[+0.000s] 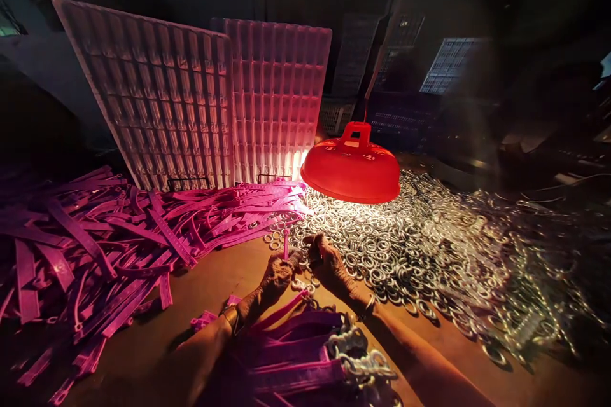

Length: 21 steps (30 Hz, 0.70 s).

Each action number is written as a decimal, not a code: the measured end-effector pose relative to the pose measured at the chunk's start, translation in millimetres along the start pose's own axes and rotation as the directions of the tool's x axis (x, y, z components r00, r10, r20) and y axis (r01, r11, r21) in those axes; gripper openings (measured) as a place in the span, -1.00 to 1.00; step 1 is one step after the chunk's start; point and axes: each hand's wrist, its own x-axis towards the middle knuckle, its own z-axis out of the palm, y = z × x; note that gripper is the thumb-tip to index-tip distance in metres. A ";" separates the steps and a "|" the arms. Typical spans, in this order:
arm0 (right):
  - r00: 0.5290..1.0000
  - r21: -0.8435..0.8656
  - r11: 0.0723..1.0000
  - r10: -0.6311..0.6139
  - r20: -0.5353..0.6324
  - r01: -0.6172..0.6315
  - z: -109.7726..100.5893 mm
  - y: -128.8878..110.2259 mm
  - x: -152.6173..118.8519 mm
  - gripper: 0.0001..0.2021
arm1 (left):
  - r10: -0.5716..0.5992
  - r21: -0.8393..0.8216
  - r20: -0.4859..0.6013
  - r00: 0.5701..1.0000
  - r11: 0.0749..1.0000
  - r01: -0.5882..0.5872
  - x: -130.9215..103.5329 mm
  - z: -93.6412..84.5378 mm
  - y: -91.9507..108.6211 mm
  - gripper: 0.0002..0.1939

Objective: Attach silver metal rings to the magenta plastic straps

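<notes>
Over the middle of the table my left hand (278,275) is closed around a narrow purple strap (286,245), whose end sticks up above the fingers. My right hand (327,262) is beside it with the fingers curled together in a pinch; what lies between them, if anything, is hidden. Both hands are at the near edge of a heap of metal rings (372,241). Below them, between my forearms, lie purple straps (296,376) with metal rings (363,362) at their right ends. A spread pile of loose purple straps (138,229) covers the left side.
A red lamp shade (351,165) hangs low over the rings and lights them. Two upright ribbed plastic trays (167,95) (281,95) stand behind the straps. Brown tabletop (210,286) shows between the piles. The background is dark.
</notes>
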 end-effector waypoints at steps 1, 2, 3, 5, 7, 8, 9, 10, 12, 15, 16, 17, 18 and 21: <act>1.000 0.013 1.000 0.015 0.006 -0.015 1.3 -0.5 -0.6 -0.77 | -0.002 -0.017 0.007 1.000 1.000 0.002 0.5 -0.1 -1.8 -0.64; 0.999 0.032 0.999 0.033 0.020 -0.034 2.5 -1.2 -1.2 -0.77 | -0.004 -0.031 0.008 1.000 1.000 0.004 1.0 -0.1 -3.7 -0.63; 0.998 0.058 0.997 0.050 0.038 -0.052 3.5 -2.2 -1.6 -0.78 | -0.005 -0.039 0.006 1.000 0.999 0.006 1.6 -0.1 -5.6 -0.63; 0.994 0.141 0.986 0.078 0.072 -0.087 4.7 -5.3 -1.9 -0.80 | 0.002 -0.047 -0.004 1.000 0.999 -0.002 2.9 0.2 -7.5 -0.64; 0.986 0.272 0.951 0.117 0.122 -0.147 4.7 -9.1 -1.5 -0.82 | 0.015 -0.048 -0.025 1.000 0.999 -0.017 4.2 1.0 -6.3 -0.67; 0.976 0.349 0.917 0.147 0.161 -0.195 4.4 -10.7 -1.3 -0.81 | 0.022 -0.044 -0.037 0.999 0.999 -0.024 4.9 1.7 -5.0 -0.69; 0.963 0.422 0.871 0.178 0.202 -0.250 4.2 -11.7 -1.3 -0.81 | 0.027 -0.051 -0.045 0.999 0.998 -0.029 5.6 2.4 -3.7 -0.72; 0.949 0.481 0.825 0.200 0.245 -0.298 4.3 -12.0 -1.6 -0.80 | 0.028 -0.068 -0.046 0.999 0.997 -0.031 6.2 3.2 -2.8 -0.74; 0.925 0.533 0.765 0.222 0.310 -0.362 5.6 -10.0 -3.6 -0.79 | 0.027 -0.116 -0.039 0.999 0.993 -0.032 7.0 4.7 -3.3 -0.80; 0.907 0.516 0.755 0.256 0.336 -0.404 10.4 -2.0 -9.3 -0.84 | 0.015 -0.145 -0.026 1.000 0.989 -0.019 5.2 5.6 -7.9 -0.90; 0.899 0.502 0.756 0.273 0.343 -0.421 12.3 1.0 -11.5 -0.86 | 0.008 -0.128 -0.019 1.000 0.992 -0.011 3.7 5.3 -9.1 -0.91; 0.888 0.486 0.753 0.294 0.354 -0.444 14.0 3.9 -13.4 -0.88 | 0.002 -0.114 0.004 1.000 0.993 -0.001 1.9 4.6 -9.3 -0.89; 0.877 0.467 0.753 0.313 0.366 -0.463 15.4 6.4 -15.0 -0.88 | -0.009 -0.101 0.035 0.999 0.995 0.013 -0.1 3.4 -8.4 -0.85; 0.885 0.389 0.811 0.307 0.351 -0.436 16.3 9.4 -16.9 -0.91 | -0.020 -0.108 0.146 0.989 0.993 0.036 -5.1 -2.2 -0.8 -0.71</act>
